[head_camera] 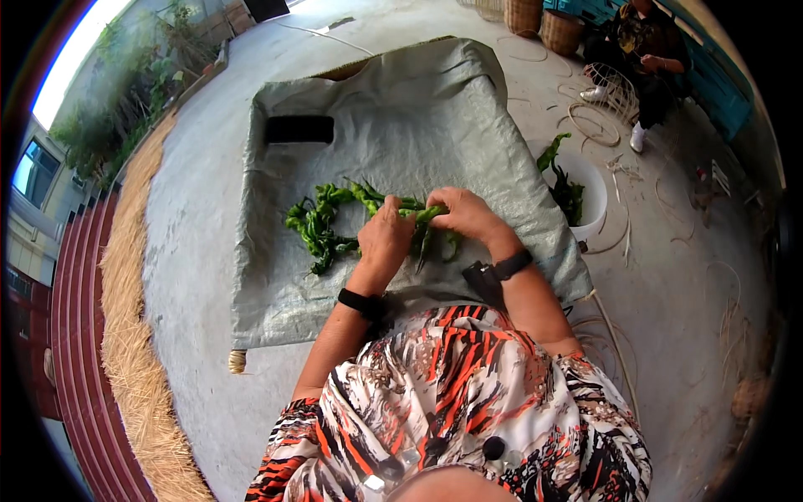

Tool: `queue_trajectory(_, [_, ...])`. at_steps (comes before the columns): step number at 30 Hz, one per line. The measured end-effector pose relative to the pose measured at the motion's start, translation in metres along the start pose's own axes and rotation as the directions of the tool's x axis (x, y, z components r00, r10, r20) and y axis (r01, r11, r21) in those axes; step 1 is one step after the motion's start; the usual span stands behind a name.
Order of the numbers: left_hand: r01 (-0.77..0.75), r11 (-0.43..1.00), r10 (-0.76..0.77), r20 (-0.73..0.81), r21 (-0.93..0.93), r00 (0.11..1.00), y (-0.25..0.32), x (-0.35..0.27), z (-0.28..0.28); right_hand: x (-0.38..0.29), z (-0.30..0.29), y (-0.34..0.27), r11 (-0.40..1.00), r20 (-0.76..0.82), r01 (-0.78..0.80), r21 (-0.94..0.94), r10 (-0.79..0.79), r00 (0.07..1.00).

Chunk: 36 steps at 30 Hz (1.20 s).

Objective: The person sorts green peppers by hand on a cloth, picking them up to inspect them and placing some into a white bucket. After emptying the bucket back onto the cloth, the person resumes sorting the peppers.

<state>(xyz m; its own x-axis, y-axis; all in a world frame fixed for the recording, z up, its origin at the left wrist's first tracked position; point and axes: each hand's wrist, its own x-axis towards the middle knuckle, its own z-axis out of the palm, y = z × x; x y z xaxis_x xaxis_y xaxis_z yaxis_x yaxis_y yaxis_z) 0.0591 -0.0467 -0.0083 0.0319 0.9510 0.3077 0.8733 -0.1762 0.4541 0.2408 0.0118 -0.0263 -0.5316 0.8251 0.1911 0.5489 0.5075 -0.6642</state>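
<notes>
Long green peppers [320, 221] lie in a loose ring on a grey woven plastic sheet [401, 135] in front of me. At the right of this ring, my left hand [388, 233] is closed on a bunch of the peppers. My right hand [465, 213] pinches a lighter green pepper [429, 214] with its fingertips, close beside the left. Several thin peppers hang below the two hands. Parts of the bunch are hidden by my fingers.
To the right stands a white plastic bucket [593, 197] with green peppers [568, 196] inside. A seated person [649, 56] holds an open wicker frame [610, 91] farther off. Wicker baskets [560, 32] and loose cane strips [593, 125] lie around. Straw [135, 301] borders the red steps [78, 314] at left.
</notes>
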Motion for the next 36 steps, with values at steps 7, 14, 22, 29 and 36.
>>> queue_trajectory(7, [0.121,0.983,-0.09,0.213,-0.138,0.973,0.017,0.007,-0.022,0.002,-0.015,-0.01,0.752,-0.265,0.021,0.659,0.205,0.942])
queue_trajectory(14, [0.178,0.694,0.154,0.385,-0.698,0.91,0.018,0.003,-0.009,0.007,-0.006,0.005,0.662,-0.378,0.108,0.742,0.28,0.882])
queue_trajectory(22, [0.13,0.587,-0.089,0.096,-0.799,0.991,0.008,0.005,-0.017,0.004,-0.013,0.002,0.374,-0.185,0.009,0.927,0.44,0.879])
queue_trajectory(29, [-0.149,0.988,0.154,0.266,-0.038,0.952,0.011,0.0,-0.006,-0.005,-0.043,0.043,-0.365,-0.421,0.63,0.685,0.508,0.752])
queue_trajectory(36, [-0.288,0.957,0.266,0.336,0.018,0.904,-0.005,-0.003,0.007,-0.006,-0.034,0.053,-0.485,-0.24,0.437,0.757,0.415,0.877])
